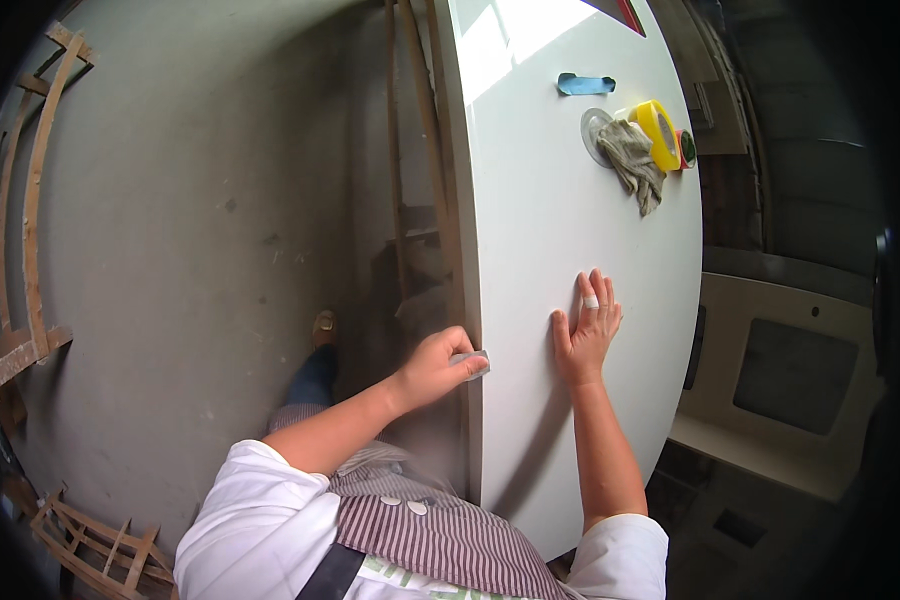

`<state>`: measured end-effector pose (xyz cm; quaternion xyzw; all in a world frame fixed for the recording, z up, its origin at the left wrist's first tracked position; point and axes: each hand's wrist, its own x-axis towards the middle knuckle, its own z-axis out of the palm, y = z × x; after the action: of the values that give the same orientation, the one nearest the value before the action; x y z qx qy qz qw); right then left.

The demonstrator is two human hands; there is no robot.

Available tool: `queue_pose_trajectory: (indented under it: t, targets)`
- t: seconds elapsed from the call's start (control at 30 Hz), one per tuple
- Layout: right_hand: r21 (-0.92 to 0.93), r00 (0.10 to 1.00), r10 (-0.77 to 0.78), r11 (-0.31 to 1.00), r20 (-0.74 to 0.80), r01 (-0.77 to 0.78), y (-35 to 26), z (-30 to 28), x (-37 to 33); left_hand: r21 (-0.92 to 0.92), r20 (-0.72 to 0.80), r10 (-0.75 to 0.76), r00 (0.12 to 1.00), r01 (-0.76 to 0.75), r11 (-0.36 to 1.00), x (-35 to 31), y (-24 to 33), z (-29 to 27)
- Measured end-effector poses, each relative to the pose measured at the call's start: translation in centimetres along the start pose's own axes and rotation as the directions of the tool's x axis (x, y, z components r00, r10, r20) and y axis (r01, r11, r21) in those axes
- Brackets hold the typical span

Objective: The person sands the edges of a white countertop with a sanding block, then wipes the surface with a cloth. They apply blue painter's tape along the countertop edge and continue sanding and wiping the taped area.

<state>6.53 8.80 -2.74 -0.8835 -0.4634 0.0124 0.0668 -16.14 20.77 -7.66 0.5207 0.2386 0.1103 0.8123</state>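
Observation:
A large glossy white panel (530,250) lies in front of me, its long left edge running away from my body. My left hand (442,362) is closed, thumb on top, around a small grey pad (478,364) held against that edge. The pad's exact kind does not show. My right hand (588,325) rests flat on the panel with its fingers stretched out, holding nothing. A white wrap (590,302) circles one of its fingers.
Farther along the panel lie a blue strip (586,85), a grey disc (594,135), a crumpled grey cloth (634,165), a yellow tape roll (658,133) and a red-and-green roll (686,149). Wooden frames (40,200) stand at left. A pale cabinet-like piece (715,400) is at right.

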Motion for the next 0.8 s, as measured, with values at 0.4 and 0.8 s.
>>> queue_pose_trajectory:
  t: [0.4,0.8]
  targets:
    - [-0.004,1.000,0.017,1.000,0.006,-0.017,-0.6,-0.3,0.3,-0.083,-0.228,0.059,0.972,-0.080,0.993,14.6,8.0,-8.5]
    - [0.010,1.000,0.027,1.000,0.002,-0.027,-0.5,-0.5,0.2,0.240,-0.173,0.380,0.909,-0.335,0.911,15.8,7.0,-9.1]
